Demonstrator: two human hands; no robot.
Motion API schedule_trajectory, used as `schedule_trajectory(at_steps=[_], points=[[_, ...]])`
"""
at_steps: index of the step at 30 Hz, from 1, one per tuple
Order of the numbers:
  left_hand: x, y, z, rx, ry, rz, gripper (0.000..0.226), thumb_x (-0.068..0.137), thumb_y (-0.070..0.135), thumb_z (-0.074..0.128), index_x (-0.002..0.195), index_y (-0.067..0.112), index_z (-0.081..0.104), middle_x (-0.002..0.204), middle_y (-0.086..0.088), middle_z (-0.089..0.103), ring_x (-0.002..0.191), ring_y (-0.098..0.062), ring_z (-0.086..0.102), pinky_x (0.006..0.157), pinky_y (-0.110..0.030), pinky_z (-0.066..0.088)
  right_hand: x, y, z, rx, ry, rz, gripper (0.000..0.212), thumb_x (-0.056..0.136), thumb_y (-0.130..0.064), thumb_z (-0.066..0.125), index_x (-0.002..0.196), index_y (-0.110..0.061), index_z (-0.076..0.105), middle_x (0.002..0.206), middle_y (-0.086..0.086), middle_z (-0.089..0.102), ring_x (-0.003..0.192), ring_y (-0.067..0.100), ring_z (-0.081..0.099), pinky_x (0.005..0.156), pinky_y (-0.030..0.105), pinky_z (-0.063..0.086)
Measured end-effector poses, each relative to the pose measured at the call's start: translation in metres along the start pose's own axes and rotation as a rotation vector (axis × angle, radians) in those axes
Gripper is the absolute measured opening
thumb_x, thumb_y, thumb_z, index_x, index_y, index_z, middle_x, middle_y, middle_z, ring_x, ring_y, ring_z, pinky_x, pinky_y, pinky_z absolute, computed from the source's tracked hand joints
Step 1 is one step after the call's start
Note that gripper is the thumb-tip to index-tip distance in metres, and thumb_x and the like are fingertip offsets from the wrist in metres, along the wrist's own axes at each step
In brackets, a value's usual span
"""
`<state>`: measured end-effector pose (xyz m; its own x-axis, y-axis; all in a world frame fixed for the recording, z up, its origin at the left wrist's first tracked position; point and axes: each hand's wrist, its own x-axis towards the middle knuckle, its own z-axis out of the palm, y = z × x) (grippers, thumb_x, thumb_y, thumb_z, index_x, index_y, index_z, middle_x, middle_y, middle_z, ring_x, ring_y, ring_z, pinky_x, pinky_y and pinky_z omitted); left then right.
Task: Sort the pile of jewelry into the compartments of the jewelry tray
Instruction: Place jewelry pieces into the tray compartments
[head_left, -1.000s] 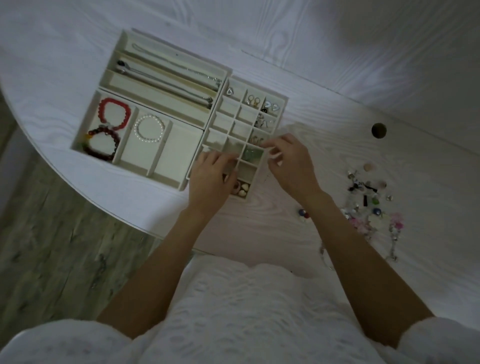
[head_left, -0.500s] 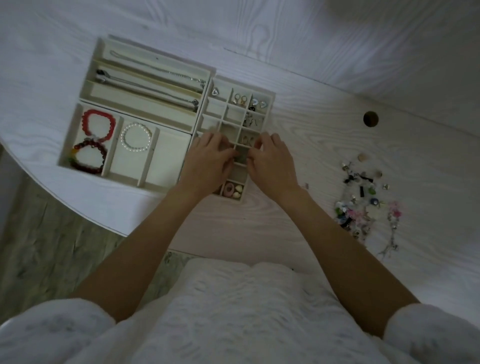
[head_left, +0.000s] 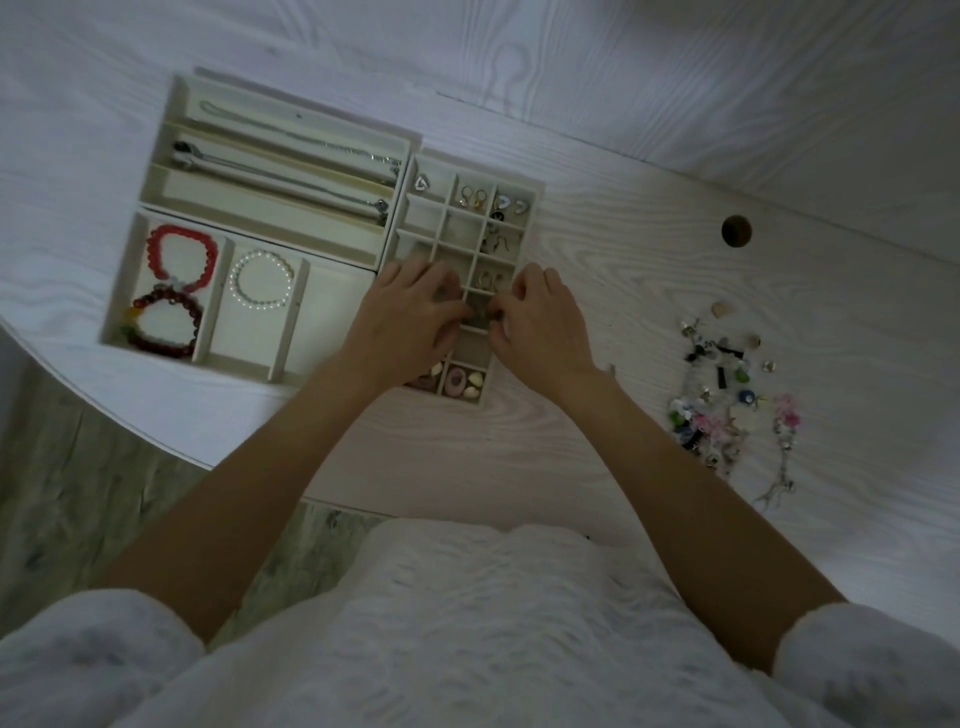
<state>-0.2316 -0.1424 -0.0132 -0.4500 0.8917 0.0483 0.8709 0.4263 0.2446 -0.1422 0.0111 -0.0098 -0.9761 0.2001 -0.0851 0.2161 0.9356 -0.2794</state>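
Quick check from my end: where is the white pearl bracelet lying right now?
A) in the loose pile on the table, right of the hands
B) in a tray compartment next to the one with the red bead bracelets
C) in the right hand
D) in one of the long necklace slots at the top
B: the pearl bracelet lies alone in its compartment, just right of the one holding the red bead bracelets, far from the loose pile.

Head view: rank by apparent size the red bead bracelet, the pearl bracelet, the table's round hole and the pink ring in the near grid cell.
1. Red bead bracelet
2. Pearl bracelet, clearly smaller
3. Round hole
4. Pink ring
The last two look nearly alike; that order is unsure.
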Motion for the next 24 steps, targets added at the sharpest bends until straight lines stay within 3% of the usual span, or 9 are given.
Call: schedule_trajectory(at_steps=[4, 10, 14, 18, 21, 24], points=[[-0.002, 0.000, 0.001, 0.038, -0.022, -0.001, 0.026, 0.084, 0.024, 0.050, 0.096, 0.019, 0.072, 0.098, -0.006, 0.059, 0.090, -0.030, 0.052, 0.072, -0.040, 0.038, -0.002, -0.003, -0.001, 0.008, 0.007, -0.003, 0.011, 0.075, -0.012, 0.059, 0.076, -0.003, 0.063, 0.081, 0.018, 0.053, 0.076, 0.033, 0.050, 0.061, 0.036, 0.038], [-0.014, 0.009, 0.009, -0.010, 0.004, -0.064, 0.037, 0.087, 0.026, 0.049, 0.121, 0.022, 0.064, 0.109, -0.007, 0.060, 0.095, -0.028, 0.048, 0.075, -0.039, 0.033, -0.011, 0.000, -0.001, -0.008, 0.003, -0.006, 0.014, 0.079, -0.016, 0.058, 0.082, -0.006, 0.068, 0.080, 0.014, 0.053, 0.075, 0.030, 0.049, 0.060, 0.033, 0.034], [-0.022, 0.011, 0.008, -0.043, 0.090, -0.099, 0.030, 0.088, 0.021, 0.054, 0.115, 0.016, 0.066, 0.105, -0.007, 0.061, 0.091, -0.028, 0.052, 0.075, -0.039, 0.040, -0.017, -0.001, -0.004, 0.006, 0.032, -0.029, 0.012, 0.077, -0.013, 0.061, 0.087, -0.008, 0.067, 0.081, 0.014, 0.052, 0.073, 0.030, 0.049, 0.059, 0.035, 0.039], [-0.020, 0.014, 0.011, 0.038, 0.072, -0.068, 0.033, 0.087, 0.022, 0.047, 0.112, 0.016, 0.067, 0.103, -0.008, 0.060, 0.091, -0.028, 0.048, 0.073, -0.039, 0.036, -0.021, -0.004, -0.002, 0.008, 0.002, -0.016, 0.016, 0.080, -0.013, 0.061, 0.093, -0.013, 0.071, 0.080, 0.013, 0.052, 0.073, 0.029, 0.049, 0.059, 0.034, 0.040], [-0.019, 0.018, 0.011, 0.067, 0.060, -0.070, 0.035, 0.086, 0.023, 0.043, 0.111, 0.015, 0.067, 0.101, -0.008, 0.060, 0.091, -0.026, 0.046, 0.072, -0.037, 0.033, -0.025, -0.007, -0.004, 0.020, -0.084, 0.029, 0.027, 0.086, -0.018, 0.057, 0.111, -0.017, 0.068, 0.092, 0.013, 0.053, 0.084, 0.029, 0.049, 0.067, 0.035, 0.039], [-0.021, 0.025, 0.010, 0.011, 0.050, -0.142, 0.038, 0.085, 0.024, 0.043, 0.112, 0.012, 0.067, 0.098, -0.008, 0.061, 0.089, -0.029, 0.055, 0.072, -0.038, 0.039, -0.032, -0.005, -0.010, 0.178, -0.168, 0.103, 0.035, 0.091, -0.021, 0.053, 0.125, -0.018, 0.058, 0.112, 0.011, 0.051, 0.101, 0.025, 0.045, 0.081, 0.027, 0.036]])
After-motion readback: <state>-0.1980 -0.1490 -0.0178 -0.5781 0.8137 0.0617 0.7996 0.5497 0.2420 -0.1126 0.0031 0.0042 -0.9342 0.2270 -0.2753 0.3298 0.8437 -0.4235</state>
